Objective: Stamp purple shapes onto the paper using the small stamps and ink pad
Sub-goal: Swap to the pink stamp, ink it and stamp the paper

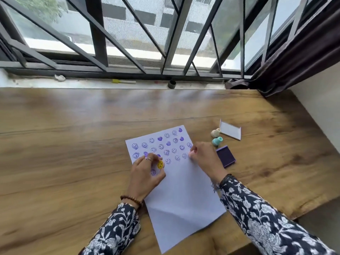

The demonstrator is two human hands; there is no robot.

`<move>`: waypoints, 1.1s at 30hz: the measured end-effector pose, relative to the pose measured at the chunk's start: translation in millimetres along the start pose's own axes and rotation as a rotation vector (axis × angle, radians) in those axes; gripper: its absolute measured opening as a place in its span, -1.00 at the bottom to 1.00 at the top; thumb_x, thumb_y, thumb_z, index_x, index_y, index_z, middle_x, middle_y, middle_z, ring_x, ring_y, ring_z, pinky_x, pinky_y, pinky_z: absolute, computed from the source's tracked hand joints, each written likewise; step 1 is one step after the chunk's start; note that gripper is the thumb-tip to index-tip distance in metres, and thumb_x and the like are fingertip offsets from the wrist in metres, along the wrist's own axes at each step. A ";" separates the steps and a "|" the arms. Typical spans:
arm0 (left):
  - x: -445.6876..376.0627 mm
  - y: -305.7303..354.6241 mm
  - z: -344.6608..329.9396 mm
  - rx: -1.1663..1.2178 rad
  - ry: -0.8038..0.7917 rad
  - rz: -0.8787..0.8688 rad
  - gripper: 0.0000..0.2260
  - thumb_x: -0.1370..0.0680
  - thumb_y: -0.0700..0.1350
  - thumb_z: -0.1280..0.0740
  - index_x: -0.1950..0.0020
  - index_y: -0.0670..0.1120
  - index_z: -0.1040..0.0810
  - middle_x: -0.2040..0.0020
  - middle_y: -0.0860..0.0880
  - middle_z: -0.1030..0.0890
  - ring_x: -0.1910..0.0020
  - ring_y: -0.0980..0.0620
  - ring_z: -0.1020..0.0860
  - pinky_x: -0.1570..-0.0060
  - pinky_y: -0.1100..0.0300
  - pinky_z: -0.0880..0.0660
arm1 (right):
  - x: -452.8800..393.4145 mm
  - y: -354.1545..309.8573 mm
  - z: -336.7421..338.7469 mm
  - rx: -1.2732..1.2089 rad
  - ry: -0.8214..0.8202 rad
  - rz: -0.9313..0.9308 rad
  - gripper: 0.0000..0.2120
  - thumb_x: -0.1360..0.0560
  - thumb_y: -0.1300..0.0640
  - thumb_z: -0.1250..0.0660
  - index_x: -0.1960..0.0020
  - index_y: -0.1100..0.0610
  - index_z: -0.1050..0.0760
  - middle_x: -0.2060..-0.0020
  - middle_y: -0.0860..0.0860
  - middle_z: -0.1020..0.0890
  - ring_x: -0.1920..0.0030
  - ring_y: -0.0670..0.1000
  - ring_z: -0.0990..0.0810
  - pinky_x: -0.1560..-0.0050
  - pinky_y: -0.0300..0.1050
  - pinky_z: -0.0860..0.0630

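Observation:
A white sheet of paper [181, 192] lies on the wooden table, its upper part covered with several purple smiley and heart prints. My left hand [145, 173] rests on the paper's left side and pinches a small yellow smiley stamp [160, 164], its face turned up toward me. My right hand [204, 159] is at the paper's right edge, fingers closed on a small pink stamp [191, 154] pressed to the sheet. The open purple ink pad [225, 156] lies just right of that hand.
A teal stamp [217, 141] and a cream stamp [215, 133] lie on the table above the ink pad. The pad's white lid [230, 130] sits beyond them. The windowsill holds a yellow marker [123, 81] and a dark cap [171, 84]. The table's right edge runs close by.

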State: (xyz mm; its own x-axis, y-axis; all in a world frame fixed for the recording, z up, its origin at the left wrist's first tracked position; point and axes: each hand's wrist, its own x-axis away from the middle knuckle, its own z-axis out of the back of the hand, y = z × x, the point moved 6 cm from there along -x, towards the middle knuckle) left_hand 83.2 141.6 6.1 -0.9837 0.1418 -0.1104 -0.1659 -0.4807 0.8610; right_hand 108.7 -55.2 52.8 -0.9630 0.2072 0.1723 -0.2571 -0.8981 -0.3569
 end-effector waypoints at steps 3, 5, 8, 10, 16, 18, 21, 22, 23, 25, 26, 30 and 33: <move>-0.1 -1.6 -0.5 -0.008 0.020 -0.003 -0.83 -0.37 -0.06 -0.41 0.12 0.02 -0.45 0.17 0.14 -0.63 0.17 0.12 -0.53 -0.04 0.12 -0.50 | -7.3 2.6 0.0 -0.002 -0.077 0.005 -0.85 -0.36 0.35 -0.26 0.21 0.30 -0.61 0.20 0.19 -0.71 0.13 0.13 -0.63 0.17 -0.11 -0.48; -0.5 -2.0 -0.8 -0.011 0.029 -0.010 -0.83 -0.37 -0.05 -0.40 0.12 0.04 -0.44 0.19 0.18 -0.60 0.17 0.13 -0.52 -0.03 0.14 -0.50 | -9.7 2.1 -0.2 0.013 -0.096 0.026 -0.87 -0.35 0.34 -0.27 0.25 0.28 -0.60 0.23 0.19 -0.70 0.16 0.11 -0.63 0.22 -0.15 -0.42; -0.4 -4.3 -1.9 -0.010 0.016 -0.012 -0.83 -0.37 -0.03 -0.39 0.12 0.06 -0.43 0.16 0.15 -0.64 0.14 0.11 -0.54 -0.04 0.11 -0.51 | -10.0 0.3 -2.1 0.012 -0.096 0.040 -0.88 -0.34 0.36 -0.27 0.27 0.28 -0.58 0.25 0.20 -0.69 0.17 0.14 -0.62 0.24 -0.13 -0.41; 0.1 -4.6 -2.6 -0.012 -0.005 -0.003 -0.83 -0.38 -0.02 -0.38 0.13 0.06 -0.42 0.14 0.14 -0.65 0.12 0.09 -0.55 -0.05 0.09 -0.51 | -8.1 -0.1 -2.8 0.008 -0.084 0.039 -0.87 -0.35 0.37 -0.26 0.27 0.29 -0.58 0.24 0.22 -0.68 0.16 0.16 -0.61 0.23 -0.10 -0.44; -1.7 0.5 -0.7 0.038 -0.125 0.101 -0.84 -0.40 -0.04 -0.38 0.16 0.03 -0.40 0.23 0.14 -0.57 0.18 0.05 -0.52 0.09 0.22 -0.43 | -2.9 14.8 0.1 -0.266 -0.079 -0.024 -0.95 -0.30 0.35 -0.37 0.26 0.31 -0.61 0.30 0.15 -0.65 0.26 0.03 -0.54 0.30 -0.20 -0.45; -3.4 3.3 0.8 0.108 -0.171 0.175 -0.85 -0.42 -0.04 -0.37 0.18 -0.02 -0.41 0.24 0.02 -0.59 0.23 0.03 -0.52 0.17 0.23 -0.42 | 4.2 34.1 -1.6 -0.509 -0.014 -0.150 -0.92 -0.31 0.29 -0.45 0.21 0.30 -0.63 0.28 0.11 -0.65 0.24 0.02 -0.54 0.19 -0.06 -0.51; -2.9 10.2 5.7 0.185 -0.159 0.241 -0.87 -0.43 -0.03 -0.37 0.14 -0.02 -0.44 0.21 0.10 -0.61 0.22 0.18 -0.54 0.18 0.41 -0.38 | 22.9 62.8 -13.4 -0.977 0.073 -0.383 -0.82 -0.37 0.26 -0.47 0.06 0.31 -0.62 0.12 0.18 -0.68 0.16 0.06 -0.61 0.03 -0.03 -0.60; -2.0 14.2 6.3 0.206 -0.142 0.252 -0.87 -0.43 -0.04 -0.37 0.13 -0.01 -0.45 0.17 0.15 -0.61 0.16 0.27 -0.54 0.16 0.46 -0.37 | 29.6 65.1 -17.2 -1.146 0.074 -0.414 -0.79 -0.39 0.29 -0.45 0.01 0.36 -0.60 0.14 0.18 -0.67 0.19 0.03 -0.60 0.10 -0.15 -0.61; -0.9 18.9 5.3 0.243 -0.119 0.271 -0.89 -0.43 -0.05 -0.37 0.14 -0.02 -0.46 0.15 0.14 -0.61 0.12 0.30 -0.54 0.14 0.46 -0.38 | 36.3 65.2 -18.5 -1.266 0.068 -0.416 -0.78 -0.41 0.31 -0.42 -0.03 0.39 -0.58 0.18 0.16 -0.66 0.23 -0.01 -0.60 0.18 -0.27 -0.62; 2.7 29.6 -2.2 0.381 -0.103 0.354 -0.92 -0.44 -0.12 -0.38 0.19 -0.02 -0.48 0.19 0.05 -0.62 0.17 0.17 -0.56 0.15 0.37 -0.44 | 50.1 61.6 -15.4 -1.350 0.033 -0.357 -0.80 -0.44 0.32 -0.39 -0.03 0.38 -0.57 0.22 0.11 -0.68 0.21 -0.05 -0.63 0.21 -0.38 -0.60; 5.1 36.3 -9.5 0.483 -0.129 0.403 -0.90 -0.45 -0.18 -0.36 0.22 -0.03 -0.48 0.23 0.01 -0.60 0.23 0.10 -0.55 0.18 0.30 -0.46 | 57.1 58.0 -12.4 -1.356 0.004 -0.302 -0.84 -0.44 0.31 -0.38 -0.01 0.32 -0.60 0.21 0.09 -0.70 0.16 -0.04 -0.65 0.17 -0.37 -0.60; 13.9 69.4 -41.0 0.758 -0.272 0.503 -0.85 -0.49 -0.29 -0.26 0.22 -0.07 -0.47 0.34 -0.01 -0.53 0.44 0.19 -0.51 0.40 0.38 -0.46 | 82.1 45.2 3.4 -1.295 -0.089 -0.116 -0.85 -0.41 0.21 -0.43 0.02 0.16 -0.63 0.14 0.03 -0.74 0.05 -0.08 -0.67 0.06 -0.33 -0.60; 17.1 84.1 -56.6 0.840 -0.306 0.525 -0.87 -0.50 -0.29 -0.25 0.21 -0.11 -0.50 0.42 0.02 -0.56 0.49 0.18 -0.51 0.41 0.38 -0.47 | 90.6 44.4 18.2 -1.257 -0.057 -0.057 -0.86 -0.41 0.25 -0.42 0.04 0.14 -0.64 0.17 0.00 -0.75 0.07 -0.13 -0.68 0.09 -0.37 -0.58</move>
State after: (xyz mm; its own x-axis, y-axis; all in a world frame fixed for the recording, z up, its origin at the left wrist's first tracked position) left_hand 48.5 54.6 48.5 -0.8392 0.3593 0.4083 0.4957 0.1964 0.8460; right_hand 11.5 -83.4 69.3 -0.9512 0.1880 0.2445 -0.2275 0.1077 -0.9678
